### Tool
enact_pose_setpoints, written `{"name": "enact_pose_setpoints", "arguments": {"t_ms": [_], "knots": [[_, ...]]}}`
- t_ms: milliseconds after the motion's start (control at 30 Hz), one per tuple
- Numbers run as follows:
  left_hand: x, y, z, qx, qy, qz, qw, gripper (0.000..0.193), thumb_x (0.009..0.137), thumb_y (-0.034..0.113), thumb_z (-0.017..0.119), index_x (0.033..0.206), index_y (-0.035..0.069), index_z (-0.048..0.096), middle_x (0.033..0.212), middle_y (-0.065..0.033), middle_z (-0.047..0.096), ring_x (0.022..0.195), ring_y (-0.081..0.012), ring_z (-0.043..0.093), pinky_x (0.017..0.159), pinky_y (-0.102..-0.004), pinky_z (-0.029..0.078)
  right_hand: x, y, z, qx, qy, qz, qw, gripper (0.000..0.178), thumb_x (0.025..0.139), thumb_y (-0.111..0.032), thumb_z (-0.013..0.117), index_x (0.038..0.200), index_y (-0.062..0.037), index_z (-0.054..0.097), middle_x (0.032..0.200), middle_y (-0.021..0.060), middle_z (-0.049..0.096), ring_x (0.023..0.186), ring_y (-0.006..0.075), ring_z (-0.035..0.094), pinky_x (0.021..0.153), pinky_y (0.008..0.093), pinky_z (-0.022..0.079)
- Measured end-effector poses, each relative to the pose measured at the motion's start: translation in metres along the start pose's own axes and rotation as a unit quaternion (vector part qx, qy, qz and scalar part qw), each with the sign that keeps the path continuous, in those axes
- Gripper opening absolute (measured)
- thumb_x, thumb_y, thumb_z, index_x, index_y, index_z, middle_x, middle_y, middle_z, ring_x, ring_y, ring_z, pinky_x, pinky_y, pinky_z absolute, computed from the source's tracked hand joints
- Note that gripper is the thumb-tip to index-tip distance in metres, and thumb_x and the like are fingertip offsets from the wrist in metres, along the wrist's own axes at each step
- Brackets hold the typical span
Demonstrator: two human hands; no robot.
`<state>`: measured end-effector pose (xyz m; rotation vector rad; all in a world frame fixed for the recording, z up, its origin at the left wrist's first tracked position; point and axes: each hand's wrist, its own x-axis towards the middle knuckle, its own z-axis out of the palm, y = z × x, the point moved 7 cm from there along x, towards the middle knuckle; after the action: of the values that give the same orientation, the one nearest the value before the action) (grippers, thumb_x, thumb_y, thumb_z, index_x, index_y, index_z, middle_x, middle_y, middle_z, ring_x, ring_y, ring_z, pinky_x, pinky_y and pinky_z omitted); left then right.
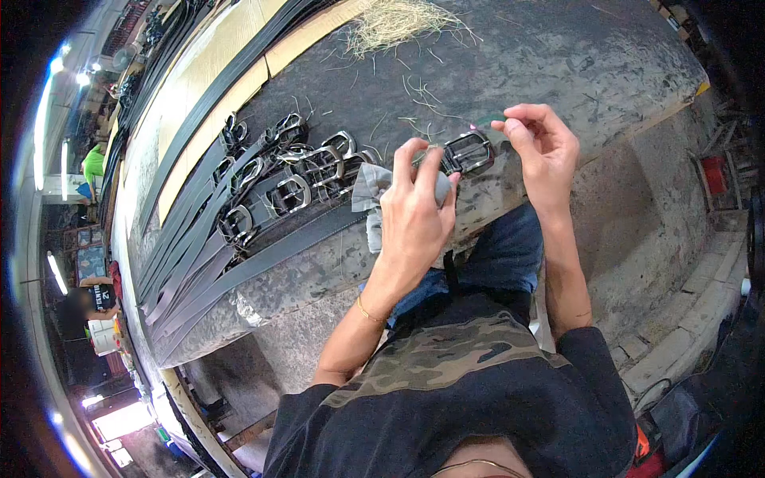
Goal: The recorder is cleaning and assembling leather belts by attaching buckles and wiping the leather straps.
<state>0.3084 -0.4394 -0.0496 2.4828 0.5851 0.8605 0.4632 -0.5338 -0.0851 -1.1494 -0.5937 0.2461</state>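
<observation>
My left hand is closed over the buckle end of a black belt, with a crumpled grey cloth in its grip. From under its fingertips the belt's dark metal buckle sticks out to the right, near the table edge. My right hand is raised beyond the buckle, thumb and forefinger pinched together. A small, thin green piece with a pink end shows at those fingertips; its exact kind is too small to tell. The left fingers partly hide the belt and cloth.
Several black belts with metal buckles lie heaped left of my hands on the dark worktable. A pile of straw-coloured strands sits at the far side. Cardboard lies under more straps. Another person is in the left background.
</observation>
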Motion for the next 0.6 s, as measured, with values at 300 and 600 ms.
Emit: {"name": "enact_pose_setpoints", "arguments": {"t_ms": [300, 600], "knots": [[-0.011, -0.006, 0.003, -0.015, -0.015, 0.012, 1.0, 0.02, 0.076, -0.004, 0.072, 0.094, 0.002, 0.066, 0.101, -0.0107, 0.055, 0.067, -0.0221, 0.063, 0.058, -0.0342, 0.05, -0.008, -0.001, 0.017, -0.138, -0.127, -0.06, 0.98, 0.007, 0.08, 0.006, 0.065, 0.086, 0.0024, 0.064, 0.083, 0.0064, 0.067, 0.076, 0.0095, 0.064, 0.067, 0.0232, 0.05], [-0.009, -0.007, 0.002, -0.026, -0.007, 0.024, 0.999, 0.021, 0.077, -0.003, 0.072, 0.096, 0.003, 0.065, 0.099, -0.012, 0.062, 0.077, -0.0297, 0.066, 0.066, -0.0364, 0.053, -0.006, -0.01, 0.028, -0.213, -0.156, -0.09, 0.96, 0.01, 0.073, 0.005, 0.067, 0.082, 0.0014, 0.062, 0.077, 0.01, 0.063, 0.065, 0.0192, 0.061, 0.061, 0.0293, 0.049]]}}
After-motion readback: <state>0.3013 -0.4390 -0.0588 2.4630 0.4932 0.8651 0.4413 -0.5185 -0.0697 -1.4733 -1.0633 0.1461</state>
